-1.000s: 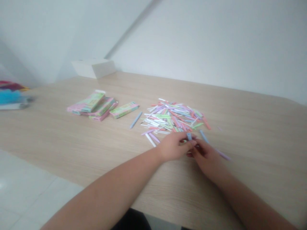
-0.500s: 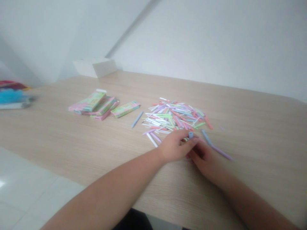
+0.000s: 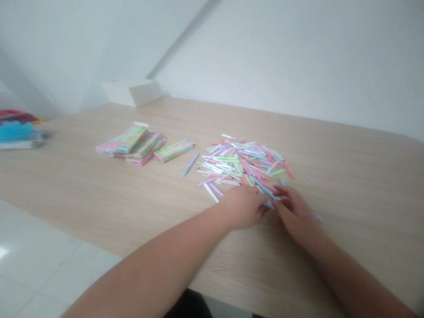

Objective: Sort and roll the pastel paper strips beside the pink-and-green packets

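A pile of pastel pen parts [image 3: 243,163], pink, green, blue, purple and white, lies on the wooden table [image 3: 347,176]. My left hand [image 3: 245,205] and my right hand [image 3: 293,210] meet at the pile's near edge. Both have their fingers curled and pinch a small blue pen piece [image 3: 269,203] between them. The motion blur hides exactly how the piece is gripped. A purple pen part [image 3: 318,217] pokes out to the right of my right hand.
A single blue pen [image 3: 190,164] lies left of the pile. Several flat pastel boxes [image 3: 132,143] are stacked further left. A white box [image 3: 132,92] stands by the wall. Colourful items [image 3: 18,131] sit at the far left edge.
The blue piece stood upright in my left fingertips; now both hands have lowered it and shifted slightly right, my right hand covering more of the purple part.
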`<action>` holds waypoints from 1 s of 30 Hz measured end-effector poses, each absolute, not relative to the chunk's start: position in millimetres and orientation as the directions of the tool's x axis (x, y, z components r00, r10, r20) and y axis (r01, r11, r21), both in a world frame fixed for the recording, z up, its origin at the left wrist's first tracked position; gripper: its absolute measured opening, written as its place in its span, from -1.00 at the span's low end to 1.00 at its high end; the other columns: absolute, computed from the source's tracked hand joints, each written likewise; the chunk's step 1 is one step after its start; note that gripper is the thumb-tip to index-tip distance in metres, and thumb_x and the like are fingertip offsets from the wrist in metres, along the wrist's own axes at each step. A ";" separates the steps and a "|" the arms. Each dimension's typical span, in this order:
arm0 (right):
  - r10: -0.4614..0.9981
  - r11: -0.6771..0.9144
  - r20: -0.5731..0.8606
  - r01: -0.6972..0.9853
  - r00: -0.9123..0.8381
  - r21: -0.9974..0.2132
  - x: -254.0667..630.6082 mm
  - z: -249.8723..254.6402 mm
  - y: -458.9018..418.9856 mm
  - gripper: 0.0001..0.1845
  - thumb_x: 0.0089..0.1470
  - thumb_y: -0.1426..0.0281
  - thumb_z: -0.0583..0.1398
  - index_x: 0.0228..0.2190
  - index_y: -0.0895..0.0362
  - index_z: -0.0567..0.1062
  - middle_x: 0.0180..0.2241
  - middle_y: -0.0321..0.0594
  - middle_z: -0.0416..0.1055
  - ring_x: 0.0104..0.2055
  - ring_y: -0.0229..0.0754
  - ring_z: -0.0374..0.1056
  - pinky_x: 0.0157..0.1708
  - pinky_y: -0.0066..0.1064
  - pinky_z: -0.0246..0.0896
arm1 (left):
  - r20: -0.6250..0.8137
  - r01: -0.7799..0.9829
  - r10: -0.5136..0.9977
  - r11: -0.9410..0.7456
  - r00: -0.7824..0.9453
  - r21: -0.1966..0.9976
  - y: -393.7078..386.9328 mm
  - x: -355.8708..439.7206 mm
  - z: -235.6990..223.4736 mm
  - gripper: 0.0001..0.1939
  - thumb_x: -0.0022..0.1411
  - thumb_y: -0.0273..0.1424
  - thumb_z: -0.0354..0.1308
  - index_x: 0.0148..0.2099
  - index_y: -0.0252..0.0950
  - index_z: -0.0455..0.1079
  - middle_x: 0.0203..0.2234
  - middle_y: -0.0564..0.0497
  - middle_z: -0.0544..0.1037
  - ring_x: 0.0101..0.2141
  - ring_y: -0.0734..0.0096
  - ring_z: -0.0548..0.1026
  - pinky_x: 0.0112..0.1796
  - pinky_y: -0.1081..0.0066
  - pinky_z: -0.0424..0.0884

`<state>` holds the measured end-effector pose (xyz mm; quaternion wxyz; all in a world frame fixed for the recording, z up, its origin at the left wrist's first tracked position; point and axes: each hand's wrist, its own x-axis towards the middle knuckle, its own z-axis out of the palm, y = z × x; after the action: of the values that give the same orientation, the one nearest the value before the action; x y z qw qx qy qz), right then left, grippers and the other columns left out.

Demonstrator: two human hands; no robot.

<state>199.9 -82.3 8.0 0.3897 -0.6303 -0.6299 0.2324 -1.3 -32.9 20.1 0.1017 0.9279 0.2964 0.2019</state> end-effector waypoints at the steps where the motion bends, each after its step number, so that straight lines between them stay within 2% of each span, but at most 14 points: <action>1: 0.975 0.104 0.204 0.627 0.091 -0.772 200.7 7.2 -81.6 -0.55 0.22 0.22 0.19 0.11 0.04 0.41 -0.06 -0.09 0.52 -0.26 -0.09 0.47 -0.30 -0.23 0.42 | 0.302 0.526 0.587 -0.808 0.751 0.265 -33.1 -1.4 19.1 -0.72 0.42 -0.25 0.01 -0.05 -0.24 0.49 -0.15 -0.11 0.57 -0.13 0.07 0.56 -0.15 0.15 0.49; 4: 0.977 0.122 0.206 0.652 0.054 -0.748 201.8 6.2 -80.5 -0.63 0.21 0.25 0.19 0.03 0.03 0.48 -0.13 -0.14 0.54 -0.20 -0.04 0.48 -0.21 -0.19 0.43 | 0.273 0.555 0.589 -0.808 0.761 0.195 -32.9 -2.0 17.5 -0.70 0.41 -0.22 0.04 -0.07 -0.24 0.53 -0.15 -0.13 0.55 -0.14 0.06 0.56 -0.15 0.13 0.51; 7: 0.982 0.138 0.191 0.687 0.001 -0.713 202.5 6.7 -79.7 -0.67 0.23 0.25 0.17 0.00 0.03 0.51 -0.16 -0.15 0.56 -0.15 -0.02 0.49 -0.16 -0.16 0.42 | 0.245 0.578 0.603 -0.797 0.759 0.173 -31.5 -3.1 16.7 -0.70 0.39 -0.19 0.08 -0.07 -0.23 0.56 -0.16 -0.15 0.54 -0.09 0.04 0.55 -0.12 0.14 0.51; 13: 0.984 0.177 0.116 0.825 -0.135 -0.536 208.4 12.5 -80.7 -0.64 0.24 0.24 0.16 0.00 0.10 0.52 -0.27 -0.18 0.57 -0.30 -0.08 0.48 -0.28 -0.21 0.38 | 0.217 0.576 0.608 -0.793 0.763 0.199 -28.9 -7.6 18.7 -0.70 0.39 -0.17 0.10 -0.05 -0.19 0.56 -0.16 -0.12 0.54 -0.07 0.05 0.53 -0.10 0.16 0.50; 18: 0.964 0.254 0.046 0.864 -0.261 -0.435 211.4 21.4 -87.2 -0.60 0.19 0.22 0.22 0.02 0.08 0.53 -0.22 -0.14 0.57 -0.29 -0.06 0.49 -0.25 -0.18 0.42 | 0.220 0.553 0.591 -0.805 0.776 0.215 -25.4 -14.8 20.4 -0.76 0.38 -0.25 0.10 -0.10 -0.19 0.56 -0.16 -0.09 0.54 -0.10 0.10 0.53 -0.14 0.19 0.50; 22: 0.958 0.274 0.059 0.839 -0.281 -0.470 220.0 25.5 -88.2 -0.58 0.17 0.23 0.24 0.05 0.06 0.53 -0.10 -0.08 0.57 -0.21 0.00 0.52 -0.16 -0.10 0.48 | 0.235 0.542 0.582 -0.812 0.779 0.216 -23.3 -19.1 19.4 -0.80 0.34 -0.30 0.11 -0.16 -0.23 0.54 -0.17 -0.07 0.55 -0.09 0.11 0.53 -0.12 0.20 0.49; 27: 0.941 0.221 -0.069 0.753 -0.333 -0.620 241.8 40.2 -101.9 -0.45 0.27 0.19 0.20 0.25 -0.03 0.39 0.18 -0.06 0.46 0.07 0.09 0.51 0.02 -0.05 0.51 | 0.236 0.543 0.588 -0.807 0.774 0.231 -24.0 -23.3 20.9 -0.82 0.31 -0.32 0.13 -0.13 -0.26 0.50 -0.14 -0.10 0.55 -0.08 0.13 0.52 -0.08 0.21 0.48; 30: 0.915 0.272 -0.104 0.787 -0.389 -0.555 247.3 43.5 -123.3 -0.36 0.23 0.14 0.26 0.30 -0.12 0.35 0.31 -0.12 0.33 0.29 0.19 0.33 0.22 0.06 0.36 | 0.242 0.532 0.587 -0.807 0.773 0.257 -24.6 -25.7 22.9 -0.79 0.29 -0.30 0.17 -0.09 -0.28 0.49 -0.09 -0.12 0.55 -0.02 0.08 0.50 -0.02 0.18 0.46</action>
<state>247.3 -123.3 43.5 0.1192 -0.5397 -0.7884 0.2701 -25.7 -24.6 22.9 0.0871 0.9374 0.2985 0.1568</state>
